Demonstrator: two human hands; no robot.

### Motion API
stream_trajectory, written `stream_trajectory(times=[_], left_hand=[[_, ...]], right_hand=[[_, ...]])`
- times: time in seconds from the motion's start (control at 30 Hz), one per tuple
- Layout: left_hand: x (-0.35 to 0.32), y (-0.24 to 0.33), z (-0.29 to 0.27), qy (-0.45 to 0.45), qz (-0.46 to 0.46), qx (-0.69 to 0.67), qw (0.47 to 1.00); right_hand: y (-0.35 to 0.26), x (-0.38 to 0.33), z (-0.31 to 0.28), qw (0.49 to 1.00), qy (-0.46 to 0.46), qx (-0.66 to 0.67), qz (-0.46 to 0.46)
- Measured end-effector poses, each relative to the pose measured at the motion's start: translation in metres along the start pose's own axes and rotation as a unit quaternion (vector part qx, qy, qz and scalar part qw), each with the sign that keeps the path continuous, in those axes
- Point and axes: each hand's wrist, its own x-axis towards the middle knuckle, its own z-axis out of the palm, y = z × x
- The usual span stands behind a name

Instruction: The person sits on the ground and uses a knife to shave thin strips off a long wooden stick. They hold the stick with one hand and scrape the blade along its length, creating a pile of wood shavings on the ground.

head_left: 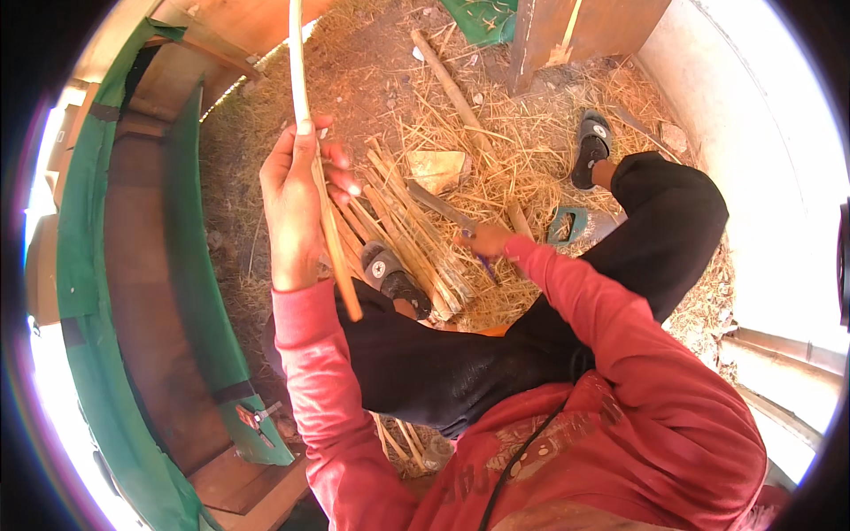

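Observation:
My left hand (301,181) is raised at the left of centre. It pinches a long, pale, split bamboo strip (332,243) between thumb and fingers, the other fingers loosely curled. The strip runs from the top edge of the view down past my wrist to above my thigh. Lower and to the right, my right hand (489,241) is closed on a large knife (440,205), its dull blade pointing up and left. Beneath the blade lies a bundle of split bamboo strips (410,234), next to my sandalled left foot (385,265).
Straw and shavings (522,146) cover the dirt ground. A bamboo pole (447,84) and a pale block (438,168) lie ahead. A green-edged wooden structure (146,221) stands at left, with calipers (257,416) on it. A pale wall (744,115) rises at right.

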Motion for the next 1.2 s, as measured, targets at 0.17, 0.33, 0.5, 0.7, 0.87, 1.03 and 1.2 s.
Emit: stream_trajectory(times=[0.17,0.33,0.5,0.7,0.87,1.03,1.2], left_hand=[[-0.013,-0.013,0.007,0.018,0.02,-0.033,0.999],[-0.018,-0.048,-0.012,-0.091,-0.024,-0.232,0.968],[-0.007,-0.068,0.0,-0.141,0.033,-0.216,0.966],[0.028,-0.097,0.009,-0.053,-0.038,-0.025,0.998],[0.071,-0.113,0.021,-0.055,-0.103,0.066,0.991],[0.111,-0.166,0.018,-0.029,-0.025,0.119,0.992],[0.122,-0.195,0.013,-0.065,0.041,0.147,0.986]], right_hand=[[0.115,0.042,0.075,0.955,0.143,-0.256,0.039],[0.128,0.029,0.077,0.94,0.144,-0.28,0.132],[0.129,0.04,0.096,0.928,0.123,-0.331,0.114],[0.118,0.044,0.096,0.938,0.128,-0.301,0.118],[0.125,0.036,0.074,0.983,0.108,-0.106,0.107],[0.066,-0.025,-0.019,0.966,0.079,0.196,0.149],[0.06,-0.086,-0.06,0.971,0.197,0.06,0.123]])
